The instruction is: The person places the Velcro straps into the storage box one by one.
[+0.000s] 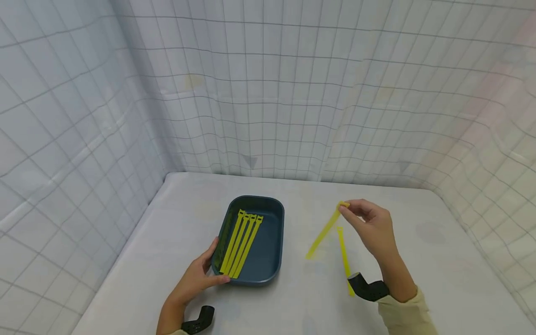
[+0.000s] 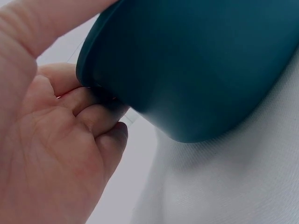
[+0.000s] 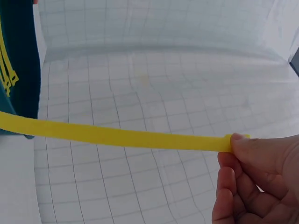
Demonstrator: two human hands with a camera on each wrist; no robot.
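A dark teal tray [image 1: 268, 253] stands left of the table's middle. Several yellow cable straps [image 1: 242, 244] with slotted heads lie side by side in it. My left hand [image 1: 193, 280] grips the tray's near left corner, thumb over the rim and fingers along the outer wall, as the left wrist view also shows. To the right of the tray, my right hand [image 1: 373, 229] pinches another yellow cable strap [image 3: 117, 137] by its head end, between thumb and fingers. Its free end slants down and left, toward the tray. Below that hand, one more yellow cable strap [image 1: 345, 256] lies on the table.
The table has a white cloth [image 1: 184, 209] over it. White sheets with a grid pattern [image 1: 272, 93] hang at the back and both sides. Each wrist wears a black camera mount [image 1: 368, 287]; the right one partly covers the strap on the table.
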